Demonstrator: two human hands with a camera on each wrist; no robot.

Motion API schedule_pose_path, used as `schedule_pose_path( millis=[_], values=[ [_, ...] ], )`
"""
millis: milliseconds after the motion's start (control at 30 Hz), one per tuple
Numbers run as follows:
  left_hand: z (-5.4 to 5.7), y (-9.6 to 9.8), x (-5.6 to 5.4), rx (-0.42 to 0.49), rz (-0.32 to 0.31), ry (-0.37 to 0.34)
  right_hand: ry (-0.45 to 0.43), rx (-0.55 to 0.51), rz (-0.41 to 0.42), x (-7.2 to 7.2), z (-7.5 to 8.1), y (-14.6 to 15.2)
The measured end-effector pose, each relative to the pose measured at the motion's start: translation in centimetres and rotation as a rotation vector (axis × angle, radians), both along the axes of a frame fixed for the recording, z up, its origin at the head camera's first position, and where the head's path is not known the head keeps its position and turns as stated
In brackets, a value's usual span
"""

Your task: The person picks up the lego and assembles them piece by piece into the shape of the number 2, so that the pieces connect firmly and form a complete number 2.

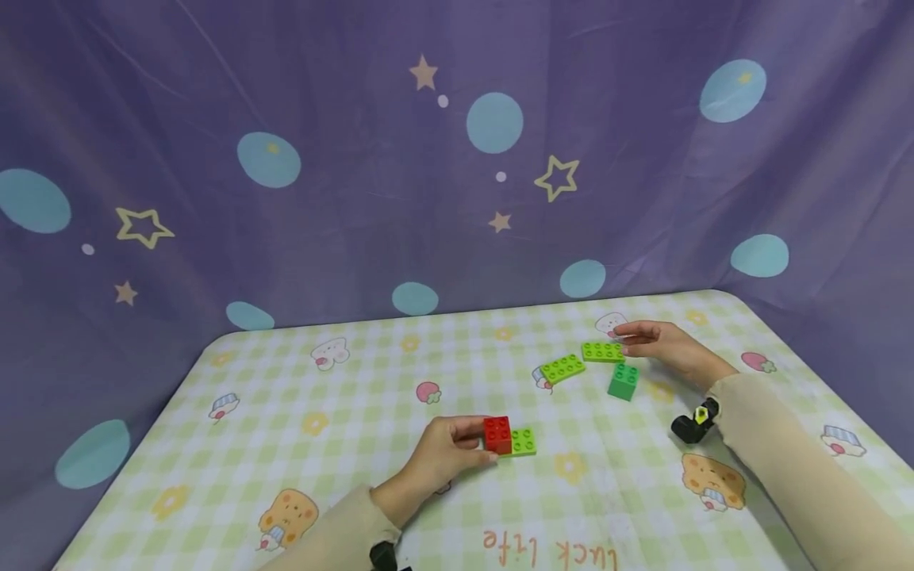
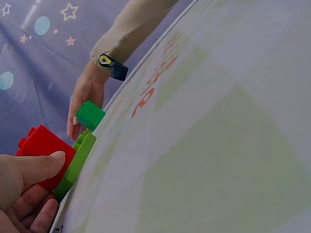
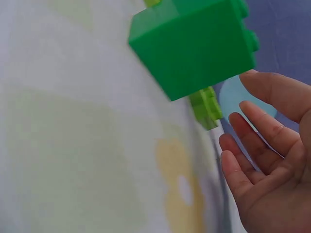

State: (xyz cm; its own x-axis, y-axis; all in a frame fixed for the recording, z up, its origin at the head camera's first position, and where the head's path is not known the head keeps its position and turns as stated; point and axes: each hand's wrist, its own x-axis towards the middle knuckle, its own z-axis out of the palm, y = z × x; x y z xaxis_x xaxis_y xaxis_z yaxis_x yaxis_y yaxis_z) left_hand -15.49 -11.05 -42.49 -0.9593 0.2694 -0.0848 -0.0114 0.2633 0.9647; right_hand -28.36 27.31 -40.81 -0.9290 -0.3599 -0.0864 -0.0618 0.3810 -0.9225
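Note:
My left hand (image 1: 444, 450) pinches a red toy building brick (image 1: 497, 435) between thumb and fingers. That brick sits on the left end of a flat lime-green brick (image 1: 524, 442), whose bare studs stick out to the right. In the left wrist view, the thumb (image 2: 46, 167) presses the red brick's side. Farther back, my right hand (image 1: 667, 349) has its fingers loosely extended beside a second flat lime-green brick (image 1: 601, 352); the right wrist view shows nothing in its palm. Just in front of that hand stands a taller green brick (image 1: 624, 383).
A third flat lime-green brick (image 1: 562, 369) lies angled left of the right hand. Under everything is a checked tablecloth (image 1: 257, 428) printed with cartoon pictures. A purple curtain (image 1: 343, 206) with stars and blue dots hangs behind the table's far edge.

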Motion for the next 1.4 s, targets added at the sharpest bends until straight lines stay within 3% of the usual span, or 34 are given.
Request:
schedule_pose_path(
  millis=[200, 500, 967, 1400],
  values=[
    [0.2, -0.2, 0.3, 0.019, -0.009, -0.003, 0.005, -0.021, 0.005, 0.1, -1.0, -0.5],
    [-0.1, -0.3, 0.3, 0.033, -0.01, 0.019, 0.017, -0.004, -0.02, 0.1, -1.2, -0.8],
    [0.1, -0.1, 0.4, 0.033, -0.008, 0.025, 0.127, 0.212, -0.067, 0.5, -1.3, -1.3],
    [0.0, -0.1, 0.3, 0.048, -0.014, 0.025, 0.083, 0.111, -0.148, 1.1, -0.6, -1.5]
  ],
)
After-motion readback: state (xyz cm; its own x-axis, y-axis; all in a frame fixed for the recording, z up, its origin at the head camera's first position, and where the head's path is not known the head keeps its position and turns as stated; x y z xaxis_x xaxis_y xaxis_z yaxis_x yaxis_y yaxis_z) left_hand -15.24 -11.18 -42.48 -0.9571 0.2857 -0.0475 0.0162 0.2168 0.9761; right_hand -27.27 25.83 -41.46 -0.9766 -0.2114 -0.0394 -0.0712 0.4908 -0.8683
